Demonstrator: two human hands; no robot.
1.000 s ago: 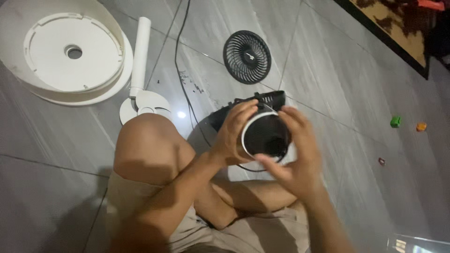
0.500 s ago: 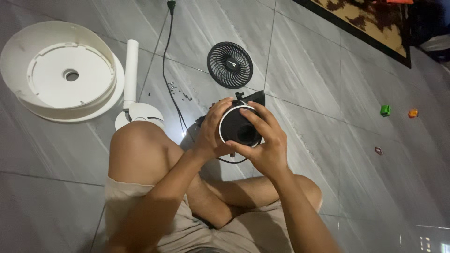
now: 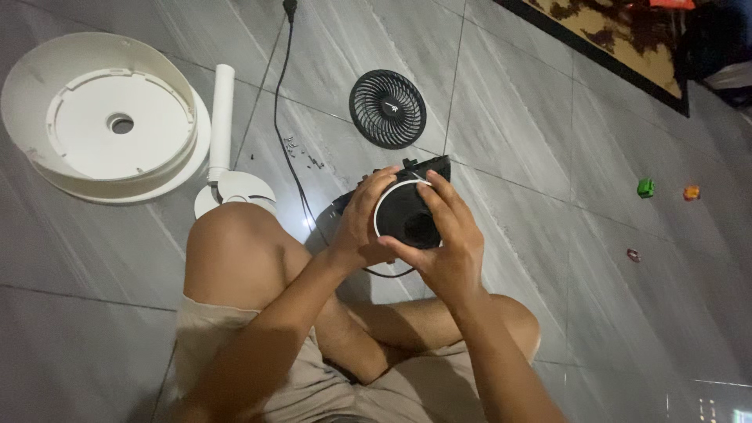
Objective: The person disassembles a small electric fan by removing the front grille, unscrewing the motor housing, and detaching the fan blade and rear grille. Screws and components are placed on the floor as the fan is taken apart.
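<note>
On floor far left: white round base [image 3: 117,125], white tube [image 3: 221,117] beside it, black cord [image 3: 283,110] running past. Centre: left hand [image 3: 362,223] and right hand [image 3: 442,239] both wrapped around black fan body [image 3: 407,215], held above knee [image 3: 235,243]. Black grille [image 3: 388,108] beyond, apart. Right: green block [image 3: 645,187], orange block [image 3: 690,192]. Grey tile floor [image 3: 548,141], patterned rug [image 3: 619,39] top right.
</note>
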